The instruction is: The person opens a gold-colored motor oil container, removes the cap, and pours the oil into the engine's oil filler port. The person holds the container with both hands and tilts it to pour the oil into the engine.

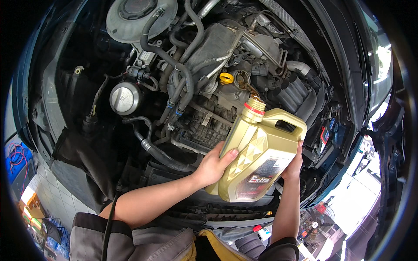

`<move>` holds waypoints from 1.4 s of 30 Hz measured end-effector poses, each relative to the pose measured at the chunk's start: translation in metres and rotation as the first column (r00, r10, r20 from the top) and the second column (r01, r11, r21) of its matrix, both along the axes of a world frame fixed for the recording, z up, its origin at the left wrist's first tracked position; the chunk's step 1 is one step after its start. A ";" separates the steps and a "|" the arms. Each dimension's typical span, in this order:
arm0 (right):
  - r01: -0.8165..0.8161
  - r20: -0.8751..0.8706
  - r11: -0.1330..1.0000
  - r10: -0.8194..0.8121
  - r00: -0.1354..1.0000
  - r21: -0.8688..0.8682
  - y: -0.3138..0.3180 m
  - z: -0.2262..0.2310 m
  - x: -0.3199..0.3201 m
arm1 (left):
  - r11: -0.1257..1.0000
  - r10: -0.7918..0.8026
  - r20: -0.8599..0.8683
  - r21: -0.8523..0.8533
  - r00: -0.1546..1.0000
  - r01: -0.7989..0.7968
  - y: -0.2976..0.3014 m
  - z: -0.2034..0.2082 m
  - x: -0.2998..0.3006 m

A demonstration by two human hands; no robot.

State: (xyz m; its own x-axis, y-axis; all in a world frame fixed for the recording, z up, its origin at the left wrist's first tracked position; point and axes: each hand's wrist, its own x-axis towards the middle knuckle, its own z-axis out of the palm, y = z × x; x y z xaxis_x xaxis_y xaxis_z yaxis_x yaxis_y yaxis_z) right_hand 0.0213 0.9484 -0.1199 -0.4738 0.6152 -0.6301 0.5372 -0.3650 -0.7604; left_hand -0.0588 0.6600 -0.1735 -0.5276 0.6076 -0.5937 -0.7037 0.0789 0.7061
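Note:
A gold plastic motor oil jug (257, 161) with a dark label is tilted over the engine, its uncapped neck pointing away from me. Brown oil (254, 92) runs from its mouth toward the round oil filler opening (242, 79). My left hand (216, 164) is closed around the jug's left side, thumb on the front face. On the far right side, my right hand (294, 163) supports the jug below its handle; most of its fingers are hidden behind it. A yellow dipstick handle or ring (226, 78) sits just left of the filler opening.
Black hoses (191, 78) cross the engine bay left of the filler. A silver round cap (125, 98) and a pale fluid reservoir (141, 19) stand at the left. The front crossmember (226, 222) lies between me and the engine. A fan (315, 224) stands at the lower right.

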 end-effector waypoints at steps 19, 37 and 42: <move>0.017 0.012 1.000 -0.017 1.000 0.010 0.002 -0.002 0.001 | 0.999 0.018 0.011 0.027 1.000 -0.018 0.001 -0.003 0.002; 0.032 0.030 0.999 -0.032 0.999 0.003 -0.001 0.002 -0.002 | 0.999 0.038 0.006 0.033 0.999 -0.038 0.002 -0.002 0.003; 0.025 0.026 1.000 -0.025 0.999 0.001 -0.001 0.003 -0.001 | 0.999 0.021 0.035 0.042 0.999 -0.023 0.002 -0.004 0.005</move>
State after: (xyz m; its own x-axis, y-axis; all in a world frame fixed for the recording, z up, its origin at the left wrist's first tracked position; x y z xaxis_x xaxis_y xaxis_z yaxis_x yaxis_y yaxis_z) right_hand 0.0204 0.9471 -0.1172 -0.4417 0.6274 -0.6413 0.5474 -0.3779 -0.7467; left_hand -0.0534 0.6617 -0.1775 -0.5205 0.6213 -0.5857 -0.7291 0.0336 0.6836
